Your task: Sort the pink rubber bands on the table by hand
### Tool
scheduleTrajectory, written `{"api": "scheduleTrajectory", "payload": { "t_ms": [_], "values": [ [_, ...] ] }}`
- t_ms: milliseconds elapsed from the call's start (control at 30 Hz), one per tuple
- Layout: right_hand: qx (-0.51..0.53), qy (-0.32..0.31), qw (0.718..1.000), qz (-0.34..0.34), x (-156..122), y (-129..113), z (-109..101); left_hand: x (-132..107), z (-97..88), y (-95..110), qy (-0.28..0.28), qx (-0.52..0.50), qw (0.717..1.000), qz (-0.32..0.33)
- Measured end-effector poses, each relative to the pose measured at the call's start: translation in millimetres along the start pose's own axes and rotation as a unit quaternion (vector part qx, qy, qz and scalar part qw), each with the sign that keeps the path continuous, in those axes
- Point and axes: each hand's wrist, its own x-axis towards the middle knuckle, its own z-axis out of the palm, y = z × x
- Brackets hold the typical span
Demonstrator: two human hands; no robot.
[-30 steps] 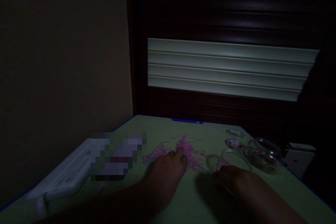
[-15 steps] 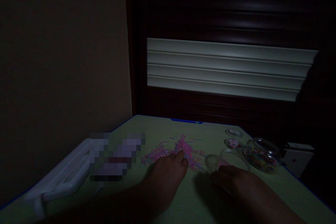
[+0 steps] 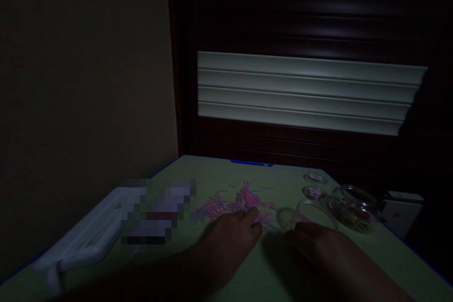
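Observation:
In the dim head view, a loose pile of small pink and pastel rubber bands [image 3: 247,197] lies on the pale green table [image 3: 212,174]. My left hand [image 3: 235,236] is at the pile's near right edge, fingers curled together; whatever is between the fingertips is hidden. My right hand [image 3: 320,247] grips a clear round jar [image 3: 332,217] that seems tipped on its side, its mouth facing the pile. Some pink bands [image 3: 300,217] show inside it. The right fingertips are partly hidden behind the hand.
Right of the held jar stands another clear jar [image 3: 354,210] with colourful hair ties. Behind lie a clear lid [image 3: 316,178] and a small round container [image 3: 314,193] with pink contents. A white plastic rack [image 3: 88,231] and a blurred-out patch [image 3: 159,212] occupy the left. A white box [image 3: 402,212] stands beyond the right edge.
My left hand has moved a little right and nearer to me, from over the pile towards the held jar. My right hand and its jar have barely shifted.

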Motion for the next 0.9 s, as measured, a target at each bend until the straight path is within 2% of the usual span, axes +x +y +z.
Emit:
{"api": "scheduleTrajectory", "payload": {
  "t_ms": [267,900],
  "values": [
    [0.005,-0.015,1.0,-0.003,-1.3,0.6,-2.2,-0.4,-1.6,2.4,0.013,0.018,1.0,0.006],
    [0.011,-0.007,1.0,-0.004,0.9,-2.8,-9.5,-2.2,-1.0,5.9,0.038,-0.057,0.998,0.0]
  ]
}}
